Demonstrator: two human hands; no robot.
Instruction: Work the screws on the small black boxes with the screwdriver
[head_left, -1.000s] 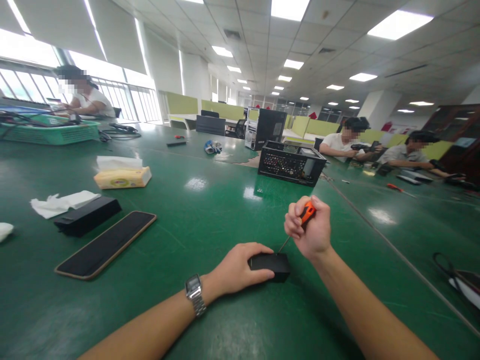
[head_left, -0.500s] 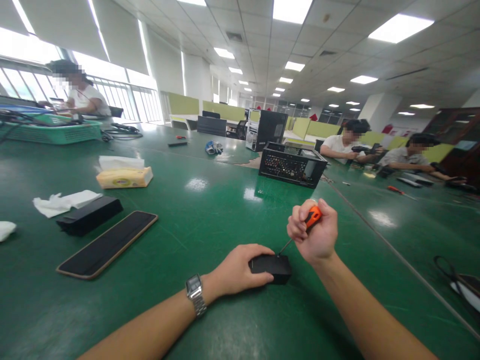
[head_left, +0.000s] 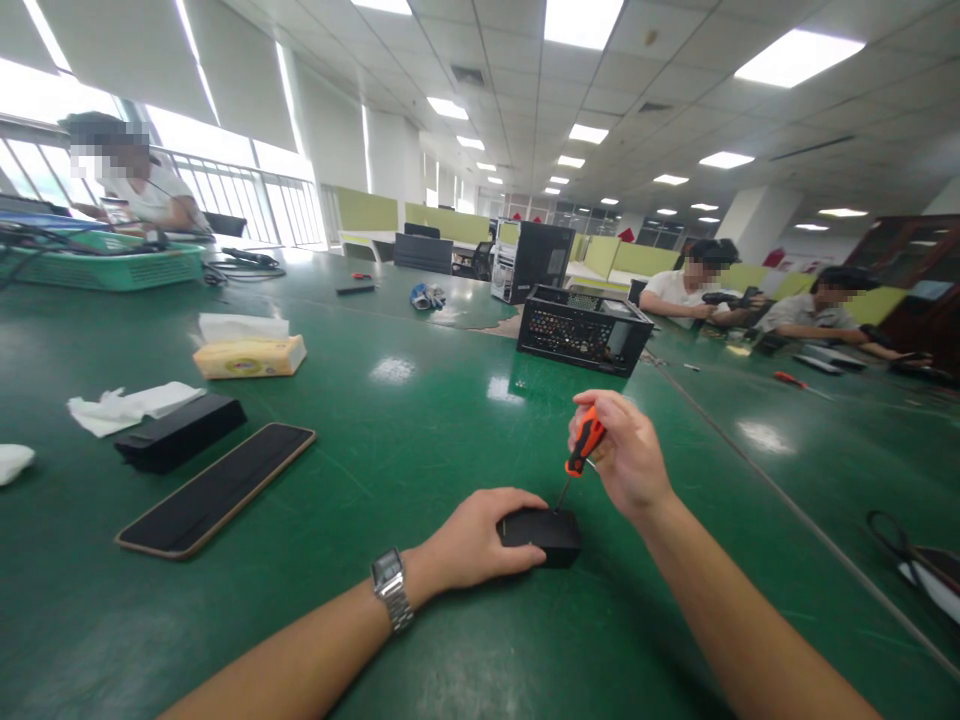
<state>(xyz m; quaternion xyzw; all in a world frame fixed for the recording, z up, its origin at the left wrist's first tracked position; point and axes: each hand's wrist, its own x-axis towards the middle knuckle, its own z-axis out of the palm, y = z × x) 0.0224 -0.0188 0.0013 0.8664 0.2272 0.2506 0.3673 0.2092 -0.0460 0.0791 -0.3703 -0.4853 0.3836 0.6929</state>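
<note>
A small black box (head_left: 541,532) lies on the green table (head_left: 390,440) in front of me. My left hand (head_left: 472,540), with a metal watch on its wrist, is wrapped over the box's left side and holds it down. My right hand (head_left: 626,455) is closed around a screwdriver with an orange and black handle (head_left: 584,441). The screwdriver's thin shaft slants down to the left, and its tip touches the top of the box near the far edge.
To the left lie a flat black panel with a tan edge (head_left: 214,487), a black block (head_left: 180,431), white tissues (head_left: 124,405) and a tissue pack (head_left: 249,355). A black computer case (head_left: 581,327) stands beyond. Other people sit at the far left and right.
My right hand has loosened its fist and shifted a little left, and the orange handle now stands more upright. The left hand and the box have stayed put.
</note>
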